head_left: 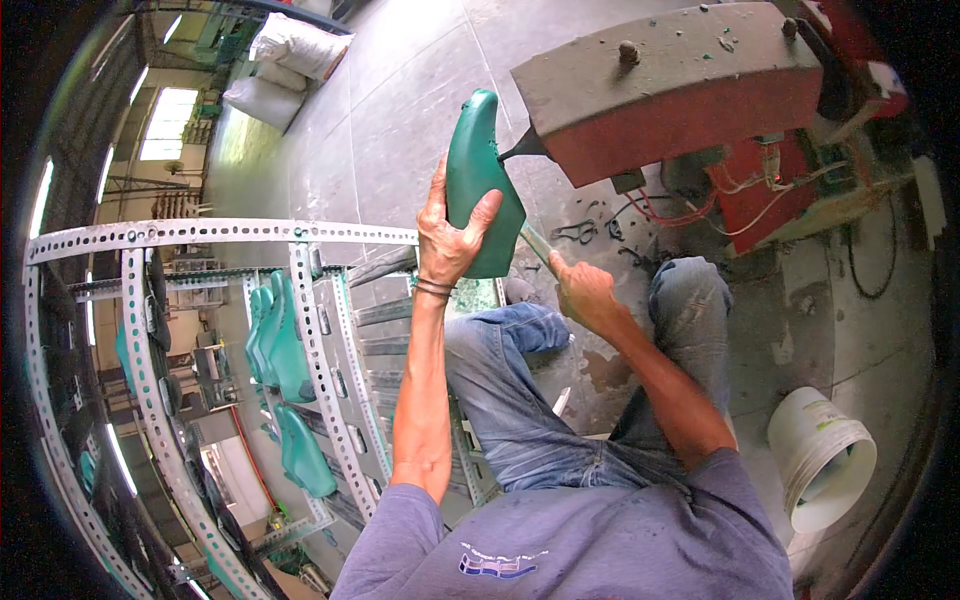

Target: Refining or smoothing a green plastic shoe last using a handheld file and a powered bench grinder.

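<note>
Wearing a purple-grey T-shirt (640, 530) and faded blue jeans (520, 410), with knees apart and both forearms stretched forward.

Left hand (450, 240): closed round the lower part of a green foot-shaped form (472, 165), thumb across the near face, fingers round the left side; dark bands (433, 287) at the wrist. Right hand (585, 290): wrapped on a slim pale handle (537, 243), index finger laid along it. Handle running up to the lower right edge of the form, far end hidden behind it.

Position of form: raised in mid-air ahead of the knees, narrow end up, beside a dark tapered tip (530, 147), perhaps touching it.

Hazards, as judged: slipping or twisting of the form, from a one-handed hold on a smooth curved surface; scuffing, from a knock against the dark tip; nicking of left fingers, from a stray stroke of the handled tool, if edged.

Appearance of form: deep green, smooth, lightly glossy, rounded at the top, broadening to a flat-cut lower end; small dark marks along the upper right edge.

Beyond, to the right: a grey-topped red machine (680, 125), and a white bucket (790, 440) tipped on its side. To the left: a perforated metal rack (220, 233) bearing similar green forms (290, 335). Farthest: pale stuffed sacks (300, 45) on the grey floor (390, 130).
</note>
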Motion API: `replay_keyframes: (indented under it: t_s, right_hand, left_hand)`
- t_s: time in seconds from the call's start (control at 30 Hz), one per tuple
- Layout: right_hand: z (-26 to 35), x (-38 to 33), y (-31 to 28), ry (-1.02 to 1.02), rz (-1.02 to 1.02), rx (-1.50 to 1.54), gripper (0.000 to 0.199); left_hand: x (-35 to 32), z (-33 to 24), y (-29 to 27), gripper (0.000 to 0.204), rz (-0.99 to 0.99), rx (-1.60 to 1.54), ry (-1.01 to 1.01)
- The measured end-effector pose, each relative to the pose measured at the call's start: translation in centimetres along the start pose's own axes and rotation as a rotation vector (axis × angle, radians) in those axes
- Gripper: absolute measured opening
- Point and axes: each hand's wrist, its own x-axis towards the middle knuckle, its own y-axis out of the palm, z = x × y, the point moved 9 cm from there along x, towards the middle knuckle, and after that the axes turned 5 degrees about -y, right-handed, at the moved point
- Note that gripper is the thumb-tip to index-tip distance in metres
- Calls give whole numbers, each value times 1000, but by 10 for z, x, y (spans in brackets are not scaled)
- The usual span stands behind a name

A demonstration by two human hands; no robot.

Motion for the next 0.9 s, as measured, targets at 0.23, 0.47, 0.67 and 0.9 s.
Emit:
replay_keyframes:
  t_s: [0.23, 0.47, 0.67, 0.9]
  right_hand:
    - [5, 0, -1, -10, 3, 2, 47]
    - [-3, 0, 7, -1, -43, -8, 48]
    - [-5, 2, 7, -13, -100, -8, 52]
    - [-10, 0, -3, 30, -28, -80, 47]
  left_hand:
    - [1, -4, -1, 72, 24, 14, 19]
    - [0, 2, 2, 70, 40, -42, -24]
    - [-1, 2, 1, 67, 43, -67, -35]
    - [-6, 12, -2, 56, 46, -82, -74]
